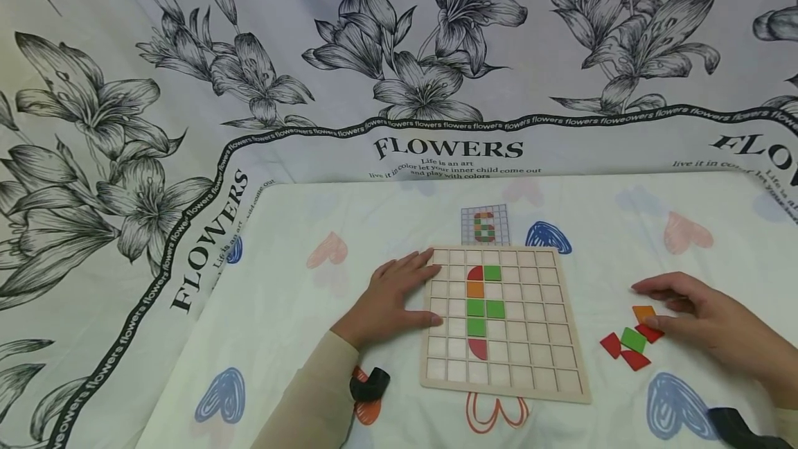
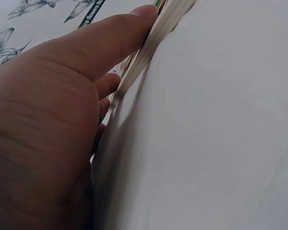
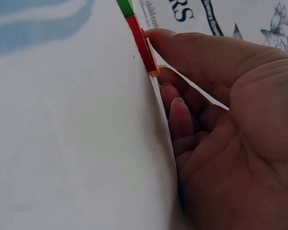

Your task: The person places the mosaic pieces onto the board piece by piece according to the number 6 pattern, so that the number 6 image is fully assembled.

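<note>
A square wooden grid board [image 1: 536, 350] lies on the cloth. Red, orange and green tiles sit in several of its cells, including a green tile [image 1: 492, 273] near the top. My left hand [image 1: 389, 300] rests along the board's left edge, thumb [image 2: 146, 12] and fingertips over the rim. To the right of the board, my right hand [image 1: 704, 314] is over a small group of loose tiles. Its thumb touches the orange square tile [image 1: 643, 312], while the index finger stretches apart from it. Beside these lie a green square [image 1: 633, 339] and red rounded tiles [image 1: 636, 360].
Behind the board lies a small pattern card [image 1: 485, 225] with a coloured figure on a grid. The white cloth [image 1: 280, 338] has printed hearts. A flower-printed cloth [image 1: 343, 89] rises at the back and left.
</note>
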Tool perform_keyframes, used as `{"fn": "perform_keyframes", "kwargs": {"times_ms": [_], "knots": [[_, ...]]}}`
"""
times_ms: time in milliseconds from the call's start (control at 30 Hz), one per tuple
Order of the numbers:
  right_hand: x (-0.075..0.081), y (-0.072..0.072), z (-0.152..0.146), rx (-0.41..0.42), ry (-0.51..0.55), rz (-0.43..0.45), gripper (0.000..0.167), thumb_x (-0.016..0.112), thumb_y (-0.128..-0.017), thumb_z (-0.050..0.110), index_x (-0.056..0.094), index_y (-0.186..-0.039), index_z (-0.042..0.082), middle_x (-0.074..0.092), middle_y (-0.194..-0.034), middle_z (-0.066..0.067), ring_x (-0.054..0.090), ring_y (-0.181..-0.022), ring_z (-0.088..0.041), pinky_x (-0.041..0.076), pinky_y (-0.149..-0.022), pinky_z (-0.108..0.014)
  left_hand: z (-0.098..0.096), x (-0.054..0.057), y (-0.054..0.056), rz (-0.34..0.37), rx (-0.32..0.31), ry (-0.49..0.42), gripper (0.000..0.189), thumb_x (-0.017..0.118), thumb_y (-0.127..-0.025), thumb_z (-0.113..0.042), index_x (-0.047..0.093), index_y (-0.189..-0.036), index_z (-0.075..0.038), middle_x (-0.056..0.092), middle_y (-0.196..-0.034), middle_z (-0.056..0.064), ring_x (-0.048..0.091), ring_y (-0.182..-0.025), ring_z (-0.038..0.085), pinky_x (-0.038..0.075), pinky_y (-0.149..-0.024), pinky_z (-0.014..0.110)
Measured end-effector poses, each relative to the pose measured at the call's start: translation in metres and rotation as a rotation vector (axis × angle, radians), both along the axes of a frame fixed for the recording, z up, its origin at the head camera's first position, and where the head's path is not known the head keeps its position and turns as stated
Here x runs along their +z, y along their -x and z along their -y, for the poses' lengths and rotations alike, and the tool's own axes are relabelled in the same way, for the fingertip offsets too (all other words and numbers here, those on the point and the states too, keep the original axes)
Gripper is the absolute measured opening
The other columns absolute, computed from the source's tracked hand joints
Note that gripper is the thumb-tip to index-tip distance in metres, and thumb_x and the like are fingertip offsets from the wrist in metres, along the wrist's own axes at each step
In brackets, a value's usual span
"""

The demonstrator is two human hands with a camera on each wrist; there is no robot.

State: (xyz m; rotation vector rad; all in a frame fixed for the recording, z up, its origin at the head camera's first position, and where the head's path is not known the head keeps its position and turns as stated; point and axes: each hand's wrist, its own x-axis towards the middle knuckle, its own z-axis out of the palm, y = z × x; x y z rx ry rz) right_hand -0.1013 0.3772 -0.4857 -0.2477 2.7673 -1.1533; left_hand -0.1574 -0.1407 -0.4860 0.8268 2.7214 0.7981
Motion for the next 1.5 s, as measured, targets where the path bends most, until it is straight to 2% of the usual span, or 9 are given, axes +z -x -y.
{"fn": "perform_keyframes", "kwargs": {"times_ms": [133, 400, 533, 733, 1100, 1300, 1500], "knots": [[0.0, 0.0, 0.002, -0.003, -0.025, 0.001, 0.042, 0.083, -0.1, 0.019, 0.069, -0.139, 0.017, 0.061, -0.133, 0.018, 0.055, -0.108, 0.009, 0.038, -0.085, -0.006, 0.0, 0.0, 0.0, 0.002, 0.003, 0.005, 0.089, 0.076, -0.093, -0.067, 0.046, -0.168, -0.03, 0.02, -0.178, -0.016, 0.011, -0.163, 0.008, 0.011, -0.129, 0.048], [0.0, 0.002, 0.004, 0.009, -0.055, 0.022, 0.043, 0.088, -0.096, 0.026, 0.071, -0.132, 0.009, 0.062, -0.134, -0.009, 0.046, -0.11, 0.016, 0.034, -0.085, -0.002, 0.0, -0.001, 0.0, -0.002, 0.003, 0.002, 0.088, 0.076, -0.094, -0.066, 0.047, -0.168, -0.028, 0.021, -0.179, -0.014, 0.012, -0.163, 0.008, 0.011, -0.129, 0.047], [-0.001, 0.003, 0.004, 0.013, -0.071, 0.019, 0.043, 0.091, -0.092, 0.026, 0.072, -0.126, 0.008, 0.063, -0.131, -0.014, 0.047, -0.106, 0.015, 0.035, -0.085, 0.0, 0.0, 0.0, 0.0, 0.008, 0.006, 0.003, 0.088, 0.076, -0.094, -0.066, 0.046, -0.168, -0.029, 0.02, -0.179, -0.015, 0.012, -0.163, 0.008, 0.011, -0.129, 0.046], [0.0, 0.004, 0.007, 0.028, -0.067, -0.027, 0.036, 0.095, -0.087, 0.019, 0.074, -0.115, 0.009, 0.064, -0.119, -0.006, 0.051, -0.102, 0.009, 0.035, -0.086, 0.0, 0.001, 0.0, 0.0, 0.005, 0.005, 0.005, 0.089, 0.076, -0.094, -0.067, 0.046, -0.168, -0.029, 0.019, -0.179, -0.016, 0.011, -0.163, 0.007, 0.011, -0.129, 0.048], [0.002, 0.001, 0.012, 0.027, -0.028, -0.05, 0.033, 0.093, -0.087, 0.009, 0.07, -0.11, 0.008, 0.064, -0.108, -0.002, 0.055, -0.096, -0.001, 0.038, -0.084, -0.002, 0.002, -0.002, 0.0, 0.009, 0.011, 0.019, 0.089, 0.075, -0.093, -0.067, 0.045, -0.169, -0.031, 0.017, -0.178, -0.019, 0.009, -0.162, 0.004, 0.009, -0.129, 0.045], [0.003, -0.001, 0.01, -0.016, -0.025, -0.022, 0.024, 0.089, -0.092, 0.008, 0.07, -0.107, 0.01, 0.068, -0.1, 0.002, 0.058, -0.093, 0.003, 0.039, -0.081, -0.003, 0.001, -0.002, 0.0, 0.0, 0.003, 0.007, 0.089, 0.076, -0.094, -0.067, 0.046, -0.168, -0.03, 0.019, -0.178, -0.017, 0.011, -0.163, 0.006, 0.011, -0.129, 0.047], [0.003, -0.002, 0.011, -0.04, -0.011, 0.005, 0.017, 0.084, -0.096, 0.006, 0.072, -0.108, 0.007, 0.069, -0.089, 0.002, 0.062, -0.08, -0.009, 0.046, -0.073, -0.01, 0.0, -0.001, 0.001, 0.0, 0.006, 0.013, 0.088, 0.076, -0.093, -0.066, 0.045, -0.168, -0.031, 0.018, -0.178, -0.018, 0.009, -0.162, 0.005, 0.01, -0.129, 0.046]]}}
